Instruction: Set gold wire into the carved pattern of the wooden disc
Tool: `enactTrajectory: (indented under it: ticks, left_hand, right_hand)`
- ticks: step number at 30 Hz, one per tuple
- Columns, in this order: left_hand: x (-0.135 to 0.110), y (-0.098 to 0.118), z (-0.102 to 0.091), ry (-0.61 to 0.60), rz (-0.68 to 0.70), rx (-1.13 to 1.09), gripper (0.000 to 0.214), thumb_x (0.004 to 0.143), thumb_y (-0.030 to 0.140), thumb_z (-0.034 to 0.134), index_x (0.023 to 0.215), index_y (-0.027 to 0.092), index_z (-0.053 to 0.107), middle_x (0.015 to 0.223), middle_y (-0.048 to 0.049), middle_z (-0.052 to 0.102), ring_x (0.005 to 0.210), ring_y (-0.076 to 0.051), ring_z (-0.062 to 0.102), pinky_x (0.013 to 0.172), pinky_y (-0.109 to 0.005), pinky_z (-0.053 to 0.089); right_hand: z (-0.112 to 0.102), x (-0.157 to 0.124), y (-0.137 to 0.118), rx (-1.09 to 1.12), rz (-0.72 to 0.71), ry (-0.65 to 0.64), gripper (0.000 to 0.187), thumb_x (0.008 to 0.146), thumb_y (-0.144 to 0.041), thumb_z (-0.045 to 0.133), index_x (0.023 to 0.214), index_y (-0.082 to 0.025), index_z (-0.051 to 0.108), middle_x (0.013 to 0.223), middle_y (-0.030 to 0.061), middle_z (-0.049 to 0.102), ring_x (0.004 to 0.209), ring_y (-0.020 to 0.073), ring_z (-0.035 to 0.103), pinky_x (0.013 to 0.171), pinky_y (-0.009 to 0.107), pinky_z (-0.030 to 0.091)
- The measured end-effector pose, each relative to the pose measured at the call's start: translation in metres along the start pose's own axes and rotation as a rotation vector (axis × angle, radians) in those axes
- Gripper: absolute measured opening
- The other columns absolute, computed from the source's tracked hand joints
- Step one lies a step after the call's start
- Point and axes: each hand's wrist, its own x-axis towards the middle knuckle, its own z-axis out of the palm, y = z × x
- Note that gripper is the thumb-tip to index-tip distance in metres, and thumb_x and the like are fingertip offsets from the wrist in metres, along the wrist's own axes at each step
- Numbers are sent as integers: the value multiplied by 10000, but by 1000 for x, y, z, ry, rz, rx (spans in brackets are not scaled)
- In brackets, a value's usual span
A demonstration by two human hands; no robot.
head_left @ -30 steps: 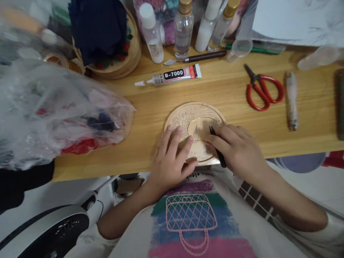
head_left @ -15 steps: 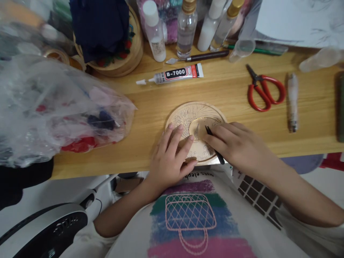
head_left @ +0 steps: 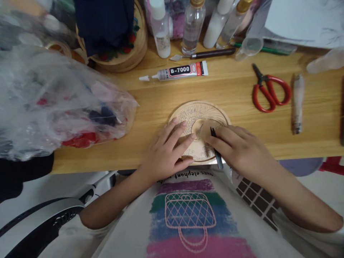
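A round wooden plaque point(head_left: 205, 107) with a dark line drawing lies at the table's front edge. Part of the drawing is edged by a thin gold-coloured line that curves round its middle. My left hand point(head_left: 168, 152) lies on the plaque's left side, fingers spread. In my right hand point(head_left: 236, 147) is a pair of black tweezers point(head_left: 219, 159), pinched between thumb and fingers over the plaque's right part. The tweezers' tips point away from me; whether anything sits between them is too small to tell. My right hand hides the plaque's right edge.
Beyond the plaque lies a glue tube point(head_left: 180, 70), with a dark-handled palette knife point(head_left: 212, 53) behind it. Red-handled scissors point(head_left: 271, 91) and a pale pen-like tool point(head_left: 298, 104) are at right. A stuffed plastic bag point(head_left: 67, 104) fills the left. Bottles point(head_left: 193, 28) line the back.
The whole view has shifted slightly, so the things on the table sit a little further right. My right hand still holds the tweezers, which stand a bit more upright in the picture.
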Motion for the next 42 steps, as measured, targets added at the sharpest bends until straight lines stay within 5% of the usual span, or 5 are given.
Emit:
enactTrajectory:
  ticks: [42]
  left_hand:
    - [0,0,-1,-9,-2,-7,493,949,428,591,1367,168,557,1509,-189,449,1460,-378,337,1141,-538,375]
  right_hand:
    - [3,3,2,25,-22,1,312,995,-126,393,892,-158,686,795,66,622,756,176,521,695,294,376]
